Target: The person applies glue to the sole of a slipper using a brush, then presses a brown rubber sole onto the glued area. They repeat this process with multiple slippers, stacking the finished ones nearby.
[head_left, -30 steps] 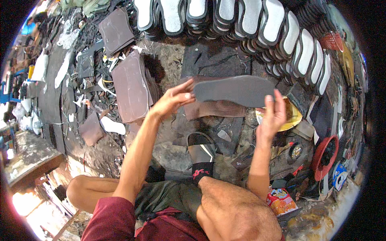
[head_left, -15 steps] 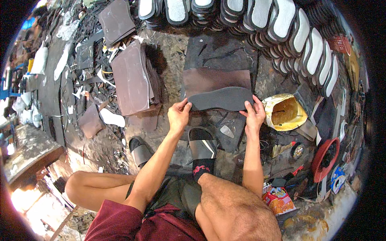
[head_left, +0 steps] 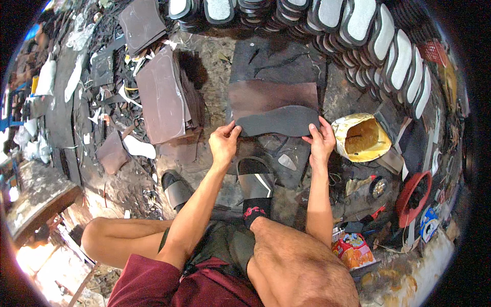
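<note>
A dark grey shoe sole (head_left: 276, 122) is stretched lengthwise between my two hands, over the near part of a brown rectangular sheet (head_left: 272, 95). My left hand (head_left: 223, 147) pinches its left end between thumb and fingers. At the right end, my right hand (head_left: 321, 142) grips it with the thumb on top. The sole covers the sheet's near edge, and the two seem to touch. Under both lies a black mat (head_left: 279, 59) on the ground. A small pale scrap (head_left: 287, 162) rests just in front of the sole.
Stacked soles with white tops (head_left: 360, 23) curve round the far right. A cut-open yellow container (head_left: 376, 134) stands by my right hand. To the left are piles of brown sheets (head_left: 159, 100). A red ring (head_left: 401, 204) and a snack packet (head_left: 353, 251) lie nearer right.
The sole has come down flatter against the brown sheet, still pinched at both ends. The whole view has shifted slightly.
</note>
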Tool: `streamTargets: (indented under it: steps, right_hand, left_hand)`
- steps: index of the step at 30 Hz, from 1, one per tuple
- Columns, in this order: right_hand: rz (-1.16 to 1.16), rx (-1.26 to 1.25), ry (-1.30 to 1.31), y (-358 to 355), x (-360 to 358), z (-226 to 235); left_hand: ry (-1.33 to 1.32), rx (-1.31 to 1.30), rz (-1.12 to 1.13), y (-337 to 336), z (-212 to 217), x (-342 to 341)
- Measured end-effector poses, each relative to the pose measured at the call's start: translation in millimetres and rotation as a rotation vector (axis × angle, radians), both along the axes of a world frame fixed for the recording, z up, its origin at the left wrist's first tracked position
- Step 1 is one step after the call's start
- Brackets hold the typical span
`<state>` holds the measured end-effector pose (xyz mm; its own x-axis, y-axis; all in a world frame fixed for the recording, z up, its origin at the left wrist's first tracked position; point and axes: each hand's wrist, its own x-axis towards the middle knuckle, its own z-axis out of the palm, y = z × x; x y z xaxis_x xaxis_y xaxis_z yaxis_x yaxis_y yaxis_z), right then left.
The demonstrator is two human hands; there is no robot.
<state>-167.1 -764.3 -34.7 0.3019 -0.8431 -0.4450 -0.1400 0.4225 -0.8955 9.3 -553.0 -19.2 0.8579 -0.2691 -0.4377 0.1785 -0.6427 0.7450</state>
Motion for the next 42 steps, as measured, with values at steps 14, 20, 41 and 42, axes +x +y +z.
streamTargets:
  steps: [14, 20, 41, 42]
  right_hand:
    - [0.086, -0.26, 0.25, 2.5, 3.0, 1.7]
    - [0.328, -0.856, 0.991, 15.4, 17.9, 47.4]
    - [0.106, -1.281, 0.335, -60.2, 77.5, 199.7]
    - [0.048, -1.134, 0.242, -58.1, 64.3, 182.7]
  left_hand:
    - [-0.623, -0.28, -1.008, -52.2, -5.9, 15.5]
    - [-0.57, -0.226, -1.056, -58.6, -3.3, 23.0]
    - [0.584, -0.57, -0.69, -17.6, 167.2, 40.9]
    - [0.543, -0.543, -0.596, -16.8, 177.0, 37.1]
